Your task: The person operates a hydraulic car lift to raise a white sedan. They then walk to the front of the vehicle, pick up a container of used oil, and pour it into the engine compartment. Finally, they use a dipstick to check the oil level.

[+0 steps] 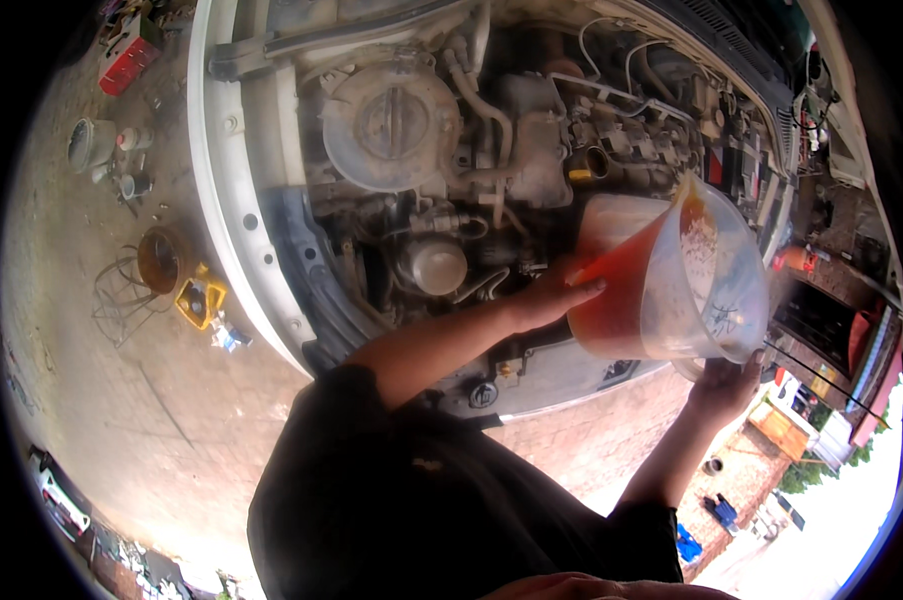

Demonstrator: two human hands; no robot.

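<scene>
A large translucent plastic jug (631, 310), with red-orange liquid in it, is held tilted over the right part of an open vehicle engine bay. My left hand (566, 300) grips the jug's lower left end from the side. My right hand (726, 385) is closed on its handle at the lower right. Behind the jug, a pale translucent tank (616, 215) is partly hidden; whether the jug touches it I cannot tell. A dusty round housing (381, 140) and a smaller metal cylinder (436, 265) sit among hoses to the left.
The white body edge (221, 170) curves along the left of the bay. On the floor beyond lie a red-and-white box (126, 65), buckets (91, 142), a rusty round container (159, 260), a wire frame and a yellow container (199, 298). An orange board (776, 425) and scattered items stand at right.
</scene>
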